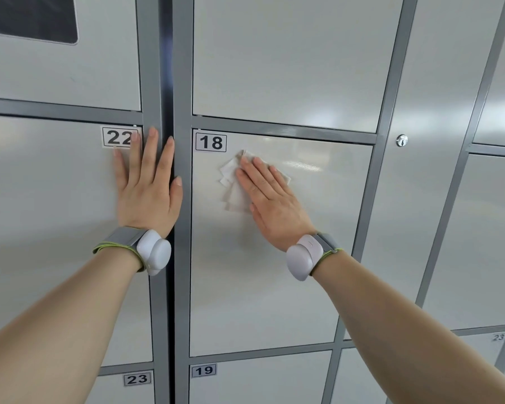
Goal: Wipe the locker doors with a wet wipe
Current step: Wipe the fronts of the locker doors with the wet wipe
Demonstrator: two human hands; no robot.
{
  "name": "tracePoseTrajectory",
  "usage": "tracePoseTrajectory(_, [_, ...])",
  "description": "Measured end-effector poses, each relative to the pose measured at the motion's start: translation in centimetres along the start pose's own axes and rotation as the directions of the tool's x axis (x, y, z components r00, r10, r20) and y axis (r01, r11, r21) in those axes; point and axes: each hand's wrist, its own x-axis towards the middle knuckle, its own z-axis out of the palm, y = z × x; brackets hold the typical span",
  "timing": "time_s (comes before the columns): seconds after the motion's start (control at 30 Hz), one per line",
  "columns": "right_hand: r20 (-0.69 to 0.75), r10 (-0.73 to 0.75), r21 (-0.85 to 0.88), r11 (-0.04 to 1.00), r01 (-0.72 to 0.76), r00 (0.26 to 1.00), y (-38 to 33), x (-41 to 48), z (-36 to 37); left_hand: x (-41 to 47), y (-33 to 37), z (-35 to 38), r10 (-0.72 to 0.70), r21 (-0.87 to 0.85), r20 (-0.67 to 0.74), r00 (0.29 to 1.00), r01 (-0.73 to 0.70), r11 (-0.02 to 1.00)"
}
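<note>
Two hands lie flat, fingers straight: right hand [270,205] presses wet wipe [233,186] on door 18 [260,301], at 11 o'clock of centre; left hand [148,188] braces door 22 [56,199]. Wiping underway; next, sweep toward 5 o'clock.

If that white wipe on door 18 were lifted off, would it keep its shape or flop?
Probably flop: the wipe is thin, with creased folded corners fanning out beside the right hand. Likely very light, since flat fingers alone pin it to the upright door. It should slide easily; the door looks smooth and glossy.
</note>
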Motion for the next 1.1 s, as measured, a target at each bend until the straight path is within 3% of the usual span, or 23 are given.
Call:
tracePoseTrajectory(0.37, [-0.206,0.286,0.036,0.958,-0.284,0.936,-0.1,2.4,0.0,-0.2,-0.2,0.3,0.019,0.012,-0.014,1.0,-0.019,1.0])
tracePoseTrajectory(0.83, [-0.132,0.074,0.0,0.997,-0.075,0.989,-2.0,3.3,0.9,-0.3,-0.4,0.4,0.024,0.002,-0.019,1.0,-0.024,1.0])
tracePoseTrajectory(1.1, [0.052,-0.046,-0.03,0.998,0.047,0.998,-1.8,0.8,0.5,-0.2,-0.2,-0.2,-0.007,-0.062,0.021,1.0,0.009,0.998])
